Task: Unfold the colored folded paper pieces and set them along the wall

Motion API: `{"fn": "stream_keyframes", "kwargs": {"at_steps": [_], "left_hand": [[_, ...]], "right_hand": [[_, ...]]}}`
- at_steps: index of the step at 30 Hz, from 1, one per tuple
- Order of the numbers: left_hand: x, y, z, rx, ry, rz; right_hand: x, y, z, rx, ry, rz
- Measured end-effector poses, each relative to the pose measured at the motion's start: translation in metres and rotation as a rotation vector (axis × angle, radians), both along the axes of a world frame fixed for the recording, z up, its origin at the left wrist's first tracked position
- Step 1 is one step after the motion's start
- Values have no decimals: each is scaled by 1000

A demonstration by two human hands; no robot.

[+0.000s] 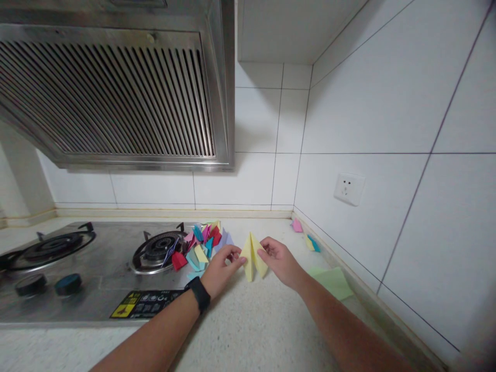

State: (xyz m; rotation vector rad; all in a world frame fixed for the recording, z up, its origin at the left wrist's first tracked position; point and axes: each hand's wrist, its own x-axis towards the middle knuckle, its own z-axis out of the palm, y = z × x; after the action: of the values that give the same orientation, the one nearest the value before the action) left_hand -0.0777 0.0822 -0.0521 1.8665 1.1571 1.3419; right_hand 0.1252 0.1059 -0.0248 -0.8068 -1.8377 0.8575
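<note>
Between my two hands is a yellow folded paper (251, 258), its pointed top up and its two flaps spread at the bottom, just above the countertop. My left hand (222, 268), with a black watch (199, 293) on the wrist, pinches its left edge. On the other side my right hand (281, 261) grips the right flap between thumb and fingers. A heap of colourful folded papers (201, 245) lies to the left of my left hand, partly over the stove's edge. Under my right forearm a light green sheet of paper (334, 283) rests on the counter.
A gas stove (96, 289) with two burners fills the left side. Above it hangs a steel range hood (116, 98). Small folded papers, one pink (297, 225) and one blue and yellow (312, 243), lie by the right wall, below a socket (349, 188).
</note>
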Motion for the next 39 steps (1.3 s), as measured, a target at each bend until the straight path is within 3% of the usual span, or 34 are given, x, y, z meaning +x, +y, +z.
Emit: {"fn": "stream_keyframes", "kwargs": {"at_steps": [7, 19, 34, 39], "left_hand": [[-2, 1, 2, -6, -7, -3], [-8, 10, -2, -112, -298, 41], [-8, 4, 5, -132, -335, 37], [-7, 3, 5, -143, -320, -42]], "right_hand": [[-2, 1, -4, -30, 50, 17], [6, 9, -1, -256, 194, -59], [7, 11, -5, -254, 162, -4], [3, 7, -4, -253, 152, 30]]}}
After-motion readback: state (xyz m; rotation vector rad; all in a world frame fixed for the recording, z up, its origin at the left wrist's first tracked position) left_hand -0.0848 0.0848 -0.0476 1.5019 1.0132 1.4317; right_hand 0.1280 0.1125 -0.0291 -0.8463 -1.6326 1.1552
